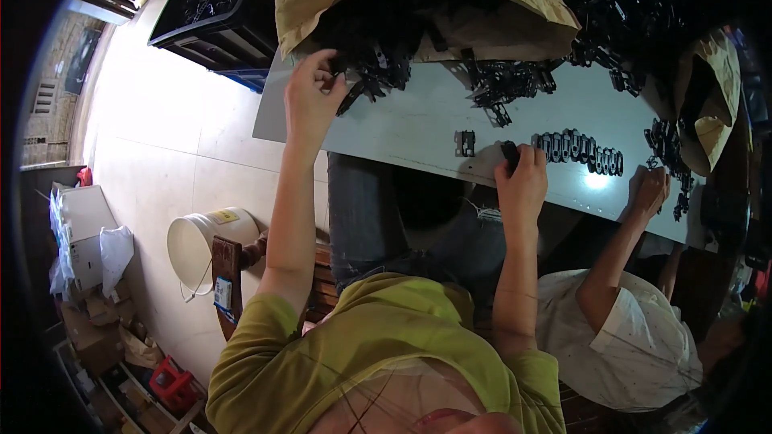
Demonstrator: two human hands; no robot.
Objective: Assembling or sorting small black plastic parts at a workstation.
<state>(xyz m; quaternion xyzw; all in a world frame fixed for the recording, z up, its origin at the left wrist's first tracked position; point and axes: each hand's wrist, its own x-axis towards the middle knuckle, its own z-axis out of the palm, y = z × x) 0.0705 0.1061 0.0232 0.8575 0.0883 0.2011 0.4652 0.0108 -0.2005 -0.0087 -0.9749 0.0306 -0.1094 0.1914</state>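
Observation:
My left hand (pixel 312 96) reaches to a heap of small black clip-like parts (pixel 378 68) at the mouth of a brown paper sack (pixel 498 40). Its fingers are bent, with thumb and forefinger apart, close against the heap's left edge. Over the front edge of the white table (pixel 386 141), my right hand (pixel 523 181) pinches a small black part (pixel 510 153). A single black part (pixel 465 143) lies flat to its left. On its right side runs an uneven row of similar parts (pixel 575 147), set side by side.
Beside me on the right, a co-worker's hand (pixel 650 190) touches another group of black parts (pixel 663 145). A second paper sack (pixel 712 104) stands behind it. A black crate (pixel 217 24) is at the far left; a white bucket (pixel 213 245) sits on the floor near a wooden chair (pixel 227 273).

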